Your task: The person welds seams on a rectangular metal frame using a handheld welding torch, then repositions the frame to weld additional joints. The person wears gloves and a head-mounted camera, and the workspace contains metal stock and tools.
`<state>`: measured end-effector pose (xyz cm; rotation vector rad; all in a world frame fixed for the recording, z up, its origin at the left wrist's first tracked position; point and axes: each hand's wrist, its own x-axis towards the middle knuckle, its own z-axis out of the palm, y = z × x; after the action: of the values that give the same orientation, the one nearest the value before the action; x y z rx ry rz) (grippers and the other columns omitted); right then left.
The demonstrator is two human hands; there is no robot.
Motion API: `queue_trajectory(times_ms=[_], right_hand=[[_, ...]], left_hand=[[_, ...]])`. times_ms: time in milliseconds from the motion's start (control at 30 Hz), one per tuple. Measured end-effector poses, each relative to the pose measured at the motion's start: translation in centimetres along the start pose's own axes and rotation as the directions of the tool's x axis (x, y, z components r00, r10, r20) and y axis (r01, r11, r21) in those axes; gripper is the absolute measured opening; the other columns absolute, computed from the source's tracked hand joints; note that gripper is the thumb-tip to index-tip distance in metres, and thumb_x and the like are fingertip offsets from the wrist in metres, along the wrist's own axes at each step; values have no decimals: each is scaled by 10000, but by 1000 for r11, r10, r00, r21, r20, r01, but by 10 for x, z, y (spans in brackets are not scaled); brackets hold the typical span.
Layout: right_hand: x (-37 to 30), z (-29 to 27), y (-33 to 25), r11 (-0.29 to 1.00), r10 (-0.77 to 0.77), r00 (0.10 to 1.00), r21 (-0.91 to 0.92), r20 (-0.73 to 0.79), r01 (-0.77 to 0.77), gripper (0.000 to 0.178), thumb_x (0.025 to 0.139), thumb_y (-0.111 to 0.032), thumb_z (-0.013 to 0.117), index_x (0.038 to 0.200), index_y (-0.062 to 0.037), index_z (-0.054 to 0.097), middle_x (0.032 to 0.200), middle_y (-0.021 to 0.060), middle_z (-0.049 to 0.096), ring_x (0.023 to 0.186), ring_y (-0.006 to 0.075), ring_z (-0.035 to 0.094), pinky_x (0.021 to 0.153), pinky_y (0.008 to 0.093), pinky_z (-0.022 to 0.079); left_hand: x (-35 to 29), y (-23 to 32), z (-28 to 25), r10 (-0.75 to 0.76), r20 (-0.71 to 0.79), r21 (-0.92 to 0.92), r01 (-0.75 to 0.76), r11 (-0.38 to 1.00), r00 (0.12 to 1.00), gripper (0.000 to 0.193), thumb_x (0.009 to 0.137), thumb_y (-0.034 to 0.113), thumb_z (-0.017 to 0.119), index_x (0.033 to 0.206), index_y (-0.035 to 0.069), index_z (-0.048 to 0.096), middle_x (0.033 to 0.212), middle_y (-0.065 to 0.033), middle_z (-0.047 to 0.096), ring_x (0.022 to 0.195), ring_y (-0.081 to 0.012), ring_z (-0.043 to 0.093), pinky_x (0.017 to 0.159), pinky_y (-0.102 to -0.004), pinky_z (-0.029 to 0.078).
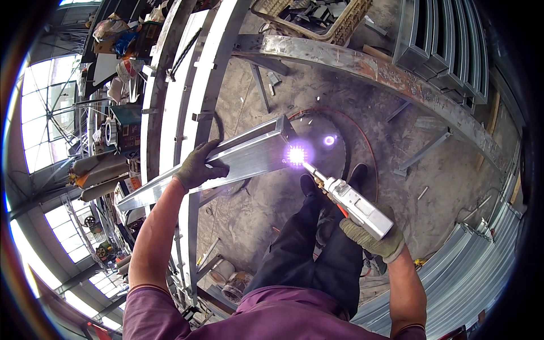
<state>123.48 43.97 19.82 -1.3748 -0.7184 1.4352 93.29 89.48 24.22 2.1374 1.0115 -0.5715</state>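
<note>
Beams upper left, frame crossing over them, torch at its right end.

Running from lower left toward upper centre, the frame's long axis slants up past the left hand to a squared end near mid-frame. Right of centre, the torch lies at an angle to that axis, nozzle aimed up and left at the end. Gloved, the left hand lies across the frame's middle, thumb spread from fingers; I cannot tell whether it clasps. Lower right, the gloved right hand is wrapped around the torch, farther from the frame's end than the left. Smallest, a violet-white glow sits between nozzle and end.
</note>
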Motion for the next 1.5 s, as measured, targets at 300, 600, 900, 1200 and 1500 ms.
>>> queue_trajectory(times_ms=[300, 600, 900, 1200, 1500], right_hand=[[-1, 1, 1, 996, -82, 996, 27, -25, 83, 364, 1088, 11, 655, 1446, 71, 668, 1306, 192, 797, 1143, 262, 816, 966, 382, 711], [3, 4, -11, 997, -70, 997, 35, -37, 71, 390, 1026, 36, 750, 1414, 39, 711, 1274, 144, 825, 1120, 207, 821, 949, 343, 700], [6, 5, -17, 967, -188, 978, -192, -84, 170, 420, 933, -29, 893, 1334, 5, 772, 1194, 90, 856, 1072, 160, 825, 911, 315, 677], [7, 11, -19, 981, -173, 971, -112, -162, 157, 357, 919, -70, 926, 1252, -27, 807, 1071, 86, 857, 944, 180, 831, 801, 321, 654], [5, 12, -15, 958, -239, 956, -202, -171, 204, 344, 903, -80, 947, 1219, -32, 820, 1045, 77, 864, 905, 180, 834, 756, 321, 644]], left_hand=[[0, 1, 0, -39, 11, -31, 40, 999, 999, 1000, 843, 132, 1000, 1676, -19, 467, 1531, -198, 598, 1295, -248, 713, 1077, -372, 630], [-2, 10, -2, -38, 6, -5, 38, 999, 999, 1013, 819, 155, 1009, 1665, -21, 483, 1543, -216, 613, 1392, -302, 659, 1155, -403, 580], [0, -1, 0, -5, -7, 41, 5, 999, 1000, 1004, 827, 135, 1006, 1666, -28, 479, 1538, -214, 609, 1369, -290, 674, 1130, -395, 598], [1, -11, 2, 41, -10, 29, -40, 999, 999, 994, 847, 76, 980, 1678, -34, 447, 1499, -197, 607, 1194, -232, 765, 997, -359, 661], [1, -5, 1, -4, -17, 6, 4, 1000, 1000, 1039, 793, 267, 1019, 1660, 12, 506, 1513, -229, 635, 1344, -326, 687, 1146, -419, 574]])
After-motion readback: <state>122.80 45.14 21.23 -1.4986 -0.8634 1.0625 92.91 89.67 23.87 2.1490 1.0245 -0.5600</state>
